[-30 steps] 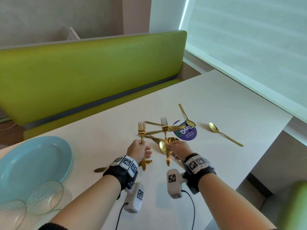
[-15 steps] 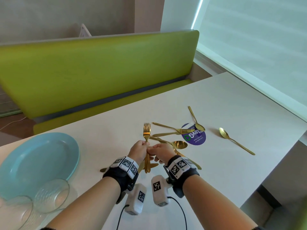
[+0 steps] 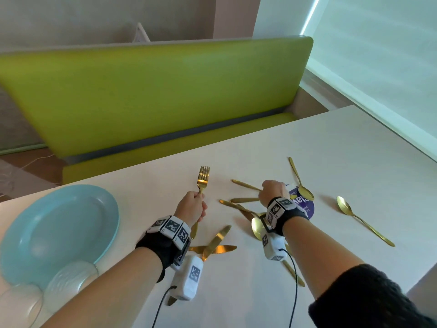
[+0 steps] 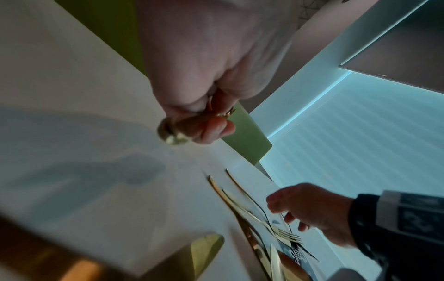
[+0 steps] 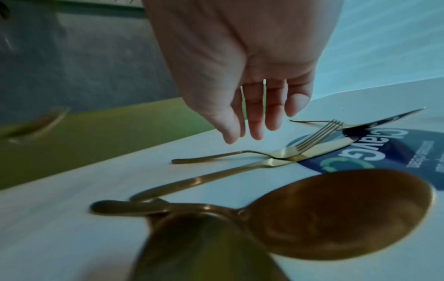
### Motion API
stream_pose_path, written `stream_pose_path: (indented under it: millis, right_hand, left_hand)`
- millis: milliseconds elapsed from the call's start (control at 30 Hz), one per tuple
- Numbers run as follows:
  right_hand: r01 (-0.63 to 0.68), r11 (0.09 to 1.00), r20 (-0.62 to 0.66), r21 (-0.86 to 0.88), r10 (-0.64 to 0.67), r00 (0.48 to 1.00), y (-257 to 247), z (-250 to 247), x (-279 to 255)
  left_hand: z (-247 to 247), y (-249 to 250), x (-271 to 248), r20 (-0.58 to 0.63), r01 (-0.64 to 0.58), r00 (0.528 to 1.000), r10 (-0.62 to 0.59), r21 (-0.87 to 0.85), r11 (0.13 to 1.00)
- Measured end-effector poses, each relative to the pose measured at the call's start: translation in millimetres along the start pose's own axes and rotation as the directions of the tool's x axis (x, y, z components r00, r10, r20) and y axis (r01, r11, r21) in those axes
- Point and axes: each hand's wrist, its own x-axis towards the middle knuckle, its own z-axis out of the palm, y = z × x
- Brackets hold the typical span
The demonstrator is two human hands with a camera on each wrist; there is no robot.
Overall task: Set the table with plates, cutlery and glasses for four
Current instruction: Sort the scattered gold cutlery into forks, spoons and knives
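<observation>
Your right hand had let go of the forks gathered in your gripping left hand; its empty, relaxed fingers reached right for the desk's remaining forks.

The left hand grips a gold fork upright, while the right hand hovers over 2 more forks on the table.
</observation>
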Motion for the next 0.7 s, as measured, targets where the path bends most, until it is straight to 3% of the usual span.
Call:
stream_pose_path:
  millis: [167, 467, 600, 700]
  right_hand:
    - [-0.004, 0.991, 0.002, -0.131, 0.004, 1.000, 8, 9, 15]
    - [0.179, 0.963, -0.144, -0.202, -0.210, 0.967, 6, 10, 17]
    - [0.367, 0.870, -0.129, -0.328, -0.426, 0.895, -3, -8, 6]
    - [0.539, 0.733, -0.033, -0.415, -0.604, 0.796, -11, -18, -12]
  left_hand:
    - [-1, 11, 13, 0.017, 0.000, 1.000, -0.001, 0.046, 0.999]
    - [7, 20, 19, 0.010, -0.021, 1.000, 0.020, 0.191, 0.981]
    - [7, 22, 20, -0.016, -0.009, 1.000, 0.014, 0.290, 0.957]
    - [9, 24, 17, -0.008, -0.013, 1.000, 0.016, 0.327, 0.945]
